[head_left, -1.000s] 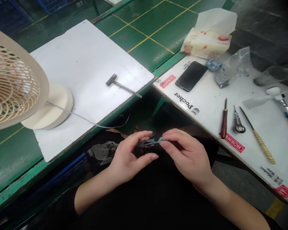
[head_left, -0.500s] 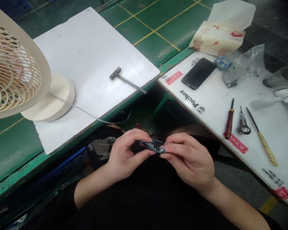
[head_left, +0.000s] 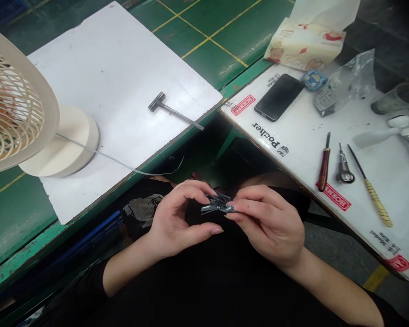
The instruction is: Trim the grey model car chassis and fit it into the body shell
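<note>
Both hands meet over my lap, below the gap between two tables. My left hand (head_left: 177,218) pinches one end of a small dark metal part (head_left: 217,203) with finger and thumb. My right hand (head_left: 267,222) pinches the other end, fingers curled in. The part is thin, grey and shiny, with several prongs; its exact shape is too small to make out. It hangs in the air between the fingertips, touching no table.
A white board (head_left: 116,77) on the green table holds a T-handle tool (head_left: 172,110) and a cream fan (head_left: 23,118) with its cable. The right white table (head_left: 293,136) carries a phone (head_left: 278,96), a red-handled tool (head_left: 324,162), an awl (head_left: 343,165), a yellow-handled file (head_left: 371,193), a tissue pack (head_left: 305,43), a plastic bag (head_left: 346,86).
The small metal part has turned between my fingertips and my left fingers have shifted their pinch on it. The view has drifted slightly; the things on the tables stay put.
</note>
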Motion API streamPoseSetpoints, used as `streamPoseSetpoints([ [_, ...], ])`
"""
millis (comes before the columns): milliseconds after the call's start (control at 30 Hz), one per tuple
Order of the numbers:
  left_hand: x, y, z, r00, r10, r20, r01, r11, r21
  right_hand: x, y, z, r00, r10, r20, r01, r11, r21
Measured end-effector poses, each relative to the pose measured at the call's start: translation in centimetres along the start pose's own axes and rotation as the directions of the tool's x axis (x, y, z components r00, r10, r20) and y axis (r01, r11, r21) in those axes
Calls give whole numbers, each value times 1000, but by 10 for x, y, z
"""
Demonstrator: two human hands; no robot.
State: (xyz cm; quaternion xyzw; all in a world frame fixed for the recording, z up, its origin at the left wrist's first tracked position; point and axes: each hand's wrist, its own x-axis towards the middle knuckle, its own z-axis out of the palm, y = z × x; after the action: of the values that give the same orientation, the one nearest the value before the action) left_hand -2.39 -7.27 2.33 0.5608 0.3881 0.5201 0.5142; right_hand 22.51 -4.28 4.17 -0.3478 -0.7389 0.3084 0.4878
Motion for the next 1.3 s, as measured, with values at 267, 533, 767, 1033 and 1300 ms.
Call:
streamPoseSetpoints([
  [267, 4, 9, -4, 918, -394, 47, 391, 878, -275, 6, 5, 1, 966, 259, 18, -259, 958, 124],
  [533, 13, 12, 3, 734, -672, 103, 625, 609, -488, 6, 6, 6, 827, 557, 77, -557, 790, 256],
  [767, 16, 11, 5, 693, -708, 138, 667, 556, -496, 3, 8, 6, 796, 594, 117, -600, 748, 285],
  [1033, 16, 10, 7, 670, -723, 170, 674, 496, -547, -2, 12, 7, 759, 639, 124, -639, 694, 332],
  [1300, 13, 12, 10, 660, -731, 171, 681, 487, -548, -5, 17, 9, 737, 661, 141, -658, 656, 369],
])
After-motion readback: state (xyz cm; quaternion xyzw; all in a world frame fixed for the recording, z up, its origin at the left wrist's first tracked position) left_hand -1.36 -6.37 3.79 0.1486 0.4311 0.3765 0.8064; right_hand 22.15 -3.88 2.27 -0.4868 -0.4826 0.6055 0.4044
